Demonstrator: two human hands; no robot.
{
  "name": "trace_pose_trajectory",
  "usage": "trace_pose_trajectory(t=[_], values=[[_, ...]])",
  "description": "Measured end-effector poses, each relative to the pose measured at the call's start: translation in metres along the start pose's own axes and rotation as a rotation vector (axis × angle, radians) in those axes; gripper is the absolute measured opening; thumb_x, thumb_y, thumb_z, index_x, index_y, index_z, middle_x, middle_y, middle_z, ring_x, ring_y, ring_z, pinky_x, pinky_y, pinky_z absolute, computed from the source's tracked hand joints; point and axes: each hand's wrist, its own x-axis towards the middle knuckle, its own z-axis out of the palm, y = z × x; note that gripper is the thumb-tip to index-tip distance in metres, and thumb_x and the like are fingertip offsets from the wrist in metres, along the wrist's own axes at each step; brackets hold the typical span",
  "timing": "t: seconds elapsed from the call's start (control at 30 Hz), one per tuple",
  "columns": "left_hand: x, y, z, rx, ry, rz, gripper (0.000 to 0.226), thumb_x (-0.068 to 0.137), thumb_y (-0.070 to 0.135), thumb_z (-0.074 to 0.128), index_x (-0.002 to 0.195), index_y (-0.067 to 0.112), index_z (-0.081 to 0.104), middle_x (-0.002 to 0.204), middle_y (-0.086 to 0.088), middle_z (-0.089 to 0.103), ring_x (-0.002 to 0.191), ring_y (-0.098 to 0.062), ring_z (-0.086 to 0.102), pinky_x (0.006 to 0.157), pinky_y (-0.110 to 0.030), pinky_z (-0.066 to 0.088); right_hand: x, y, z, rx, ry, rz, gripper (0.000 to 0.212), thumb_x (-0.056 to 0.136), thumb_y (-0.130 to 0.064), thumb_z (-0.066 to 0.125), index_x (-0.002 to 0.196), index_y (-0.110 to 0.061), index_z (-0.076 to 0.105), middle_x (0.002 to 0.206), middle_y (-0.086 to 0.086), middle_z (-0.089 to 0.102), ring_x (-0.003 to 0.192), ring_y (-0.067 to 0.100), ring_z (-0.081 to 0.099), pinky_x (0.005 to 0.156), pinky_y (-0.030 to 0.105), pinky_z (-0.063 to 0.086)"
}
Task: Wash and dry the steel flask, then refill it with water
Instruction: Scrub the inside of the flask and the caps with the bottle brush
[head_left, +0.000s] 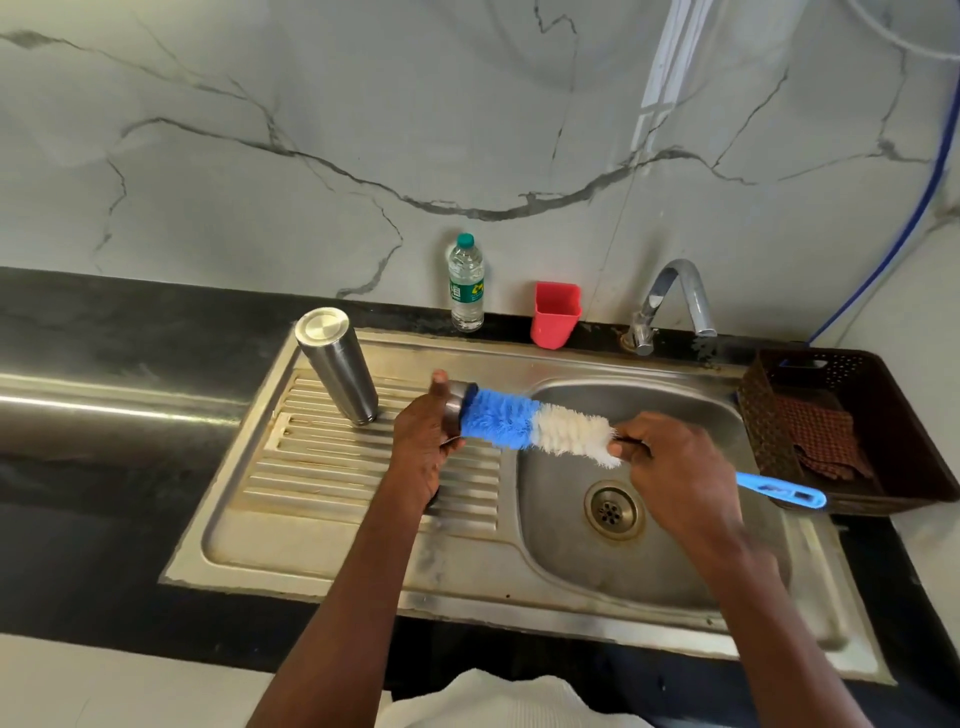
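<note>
The steel flask (336, 364) stands upside down on the ribbed drainboard (332, 467), left of my hands. My left hand (423, 436) grips the flask's steel cap (460, 402) above the drainboard's right edge. The blue tip of a blue-and-white bottle brush (530, 423) is pushed into that cap. My right hand (670, 467) grips the brush just behind the white bristles, over the sink basin (566, 499). The brush's blue handle (784, 491) sticks out to the right past my wrist.
A curved steel tap (670, 301) stands behind the basin; no water runs from it. A plastic water bottle (466, 283) and a red cup (555, 314) stand against the marble wall. A brown basket (893, 395) holding a checked cloth (826, 441) sits right of the sink.
</note>
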Motion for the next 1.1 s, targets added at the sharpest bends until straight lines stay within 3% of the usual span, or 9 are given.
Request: trace_pose_trajectory(t=[0.1, 0.2, 0.33, 0.4, 0.53, 0.7, 0.83, 0.97, 1.1], values=[[-0.004, -0.003, 0.005, 0.106, -0.091, 0.033, 0.054, 0.061, 0.07, 0.08, 0.076, 0.02, 0.066, 0.067, 0.001, 0.065, 0.072, -0.018, 0.063, 0.072, -0.035, 0.051, 0.002, -0.012, 0.008, -0.064, -0.015, -0.038, 0.01, 0.096, -0.024, 0.067, 0.094, -0.03, 0.074, 0.091, -0.011, 0.07, 0.086, 0.022, 0.064, 0.074, 0.037, 0.052], [-0.004, -0.001, 0.001, 0.094, -0.148, 0.017, 0.054, 0.064, 0.072, 0.079, 0.09, 0.026, 0.077, 0.086, -0.002, 0.07, 0.091, -0.019, 0.065, 0.085, -0.04, 0.045, 0.008, -0.011, 0.013, 0.013, -0.083, 0.033, 0.015, 0.098, -0.032, 0.065, 0.088, -0.028, 0.075, 0.077, -0.01, 0.067, 0.072, 0.016, 0.062, 0.067, 0.032, 0.048], [0.006, 0.004, -0.012, -0.233, -0.225, 0.021, 0.04, 0.079, 0.049, 0.089, 0.102, 0.018, 0.079, 0.106, -0.013, 0.06, 0.118, -0.032, 0.055, 0.118, -0.054, 0.042, 0.02, 0.01, 0.034, 0.759, -0.769, 0.525, 0.026, 0.107, -0.019, 0.047, 0.094, -0.01, 0.068, 0.06, -0.003, 0.046, 0.037, 0.004, 0.028, 0.036, 0.014, 0.021], [0.008, 0.006, -0.012, -0.286, -0.189, 0.036, 0.031, 0.083, 0.04, 0.086, 0.1, 0.015, 0.077, 0.091, -0.006, 0.061, 0.104, -0.028, 0.06, 0.111, -0.05, 0.05, 0.017, 0.02, 0.043, 0.86, -0.906, 0.591, 0.028, 0.108, -0.016, 0.039, 0.098, -0.009, 0.064, 0.059, -0.003, 0.037, 0.038, 0.003, 0.022, 0.038, 0.012, 0.015], [-0.004, 0.006, -0.005, -0.091, -0.043, 0.054, 0.018, 0.093, 0.03, 0.076, 0.087, 0.015, 0.069, 0.062, 0.0, 0.063, 0.067, -0.018, 0.059, 0.075, -0.038, 0.056, 0.004, 0.021, 0.051, 0.609, -0.699, 0.408, 0.033, 0.109, -0.021, 0.048, 0.095, -0.006, 0.074, 0.054, -0.001, 0.048, 0.04, 0.008, 0.031, 0.042, 0.017, 0.02], [0.009, 0.015, -0.004, 0.034, 0.183, -0.113, 0.05, 0.086, 0.054, 0.08, 0.097, 0.009, 0.062, 0.082, -0.008, 0.068, 0.077, -0.023, 0.065, 0.085, -0.044, 0.061, -0.008, 0.025, 0.056, 0.179, -0.313, 0.042, 0.028, 0.099, -0.026, 0.063, 0.072, -0.027, 0.072, 0.055, -0.007, 0.062, 0.051, 0.009, 0.057, 0.056, 0.029, 0.043], [0.023, 0.018, -0.013, 0.028, 0.319, -0.035, 0.072, 0.074, 0.059, 0.087, 0.116, 0.005, 0.065, 0.101, -0.01, 0.072, 0.086, -0.026, 0.069, 0.065, -0.035, 0.061, -0.01, 0.032, 0.043, -0.128, -0.084, -0.003, 0.021, 0.096, -0.04, 0.063, 0.079, -0.029, 0.068, 0.071, -0.008, 0.066, 0.072, 0.022, 0.065, 0.065, 0.034, 0.05], [0.034, 0.011, -0.011, 0.278, 0.221, 0.164, 0.057, 0.076, 0.04, 0.094, 0.117, 0.013, 0.064, 0.109, -0.006, 0.07, 0.103, -0.027, 0.071, 0.09, -0.041, 0.062, 0.003, 0.041, 0.05, -0.021, -0.108, 0.111, 0.026, 0.095, -0.039, 0.065, 0.073, -0.025, 0.065, 0.066, -0.005, 0.066, 0.07, 0.025, 0.065, 0.066, 0.039, 0.054], [0.044, -0.005, -0.023, 0.891, 0.186, 0.417, 0.061, 0.076, 0.022, 0.092, 0.131, 0.018, 0.064, 0.119, -0.006, 0.059, 0.102, -0.022, 0.061, 0.088, -0.029, 0.049, 0.013, 0.038, 0.061, -0.055, -0.169, 0.148, 0.024, 0.095, -0.04, 0.066, 0.077, -0.026, 0.072, 0.068, -0.008, 0.067, 0.068, 0.016, 0.064, 0.06, 0.031, 0.046]])
